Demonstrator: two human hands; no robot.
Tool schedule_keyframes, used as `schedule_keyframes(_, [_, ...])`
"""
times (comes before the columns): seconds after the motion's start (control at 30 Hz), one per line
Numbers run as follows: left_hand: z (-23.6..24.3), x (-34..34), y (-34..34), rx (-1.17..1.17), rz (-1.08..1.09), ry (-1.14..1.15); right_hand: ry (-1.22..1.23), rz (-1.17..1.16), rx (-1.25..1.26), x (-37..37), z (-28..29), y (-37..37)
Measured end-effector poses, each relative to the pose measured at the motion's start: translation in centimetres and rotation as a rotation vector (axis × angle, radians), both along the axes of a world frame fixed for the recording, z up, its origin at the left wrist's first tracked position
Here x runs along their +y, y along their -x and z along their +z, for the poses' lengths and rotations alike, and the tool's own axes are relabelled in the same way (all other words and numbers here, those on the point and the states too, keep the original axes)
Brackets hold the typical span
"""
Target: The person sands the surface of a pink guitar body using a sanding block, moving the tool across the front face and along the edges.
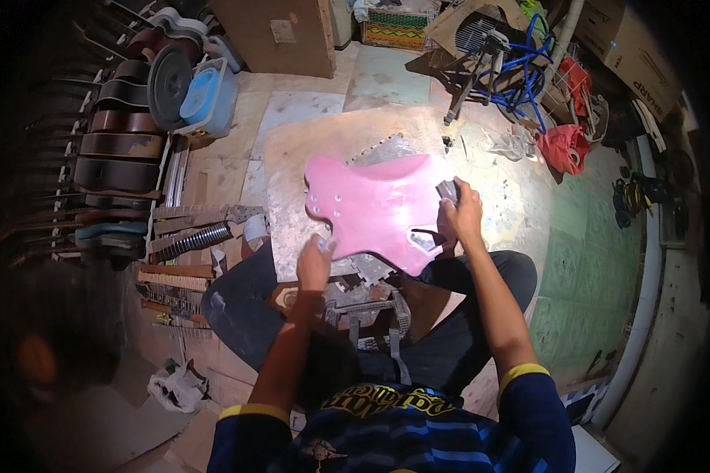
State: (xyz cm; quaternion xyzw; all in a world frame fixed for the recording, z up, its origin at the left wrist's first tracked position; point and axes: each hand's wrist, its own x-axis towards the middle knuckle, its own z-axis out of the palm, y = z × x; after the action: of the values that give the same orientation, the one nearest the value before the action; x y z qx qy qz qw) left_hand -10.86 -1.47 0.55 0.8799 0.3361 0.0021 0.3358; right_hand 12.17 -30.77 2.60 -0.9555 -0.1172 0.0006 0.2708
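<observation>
A pink electric guitar body (375, 197) lies flat in front of me, with several small holes at its left end and a cutout at its lower right. My left hand (316, 262) is closed on the body's near left edge. At the right end, my right hand (465, 206) is closed around a small dark grey piece (448, 191) that looks like folded sandpaper or a sanding block. That piece is against or just beside the body's edge; exact contact is hard to make out.
Beneath the body is a dusty board (292, 150). Several guitars (122, 142) stand in a row at left, beside a light-blue tub (209, 98). A blue hose (525, 67) and a red bag (564, 150) lie at far right. A black coil spring (193, 240) sits near my left knee.
</observation>
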Motion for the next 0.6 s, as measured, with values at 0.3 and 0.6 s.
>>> schedule_keyframes(0.3, [1.9, -3.9, 2.4, -0.01, -0.197, 0.024, 0.002, 0.433, -0.148, 8.9, -0.6, 5.7])
schedule_keyframes(0.6, [3.5, -4.9, 2.4, 0.183, -0.291, 0.026, -0.129, 0.487, -0.158, 12.4, 1.1, 10.8])
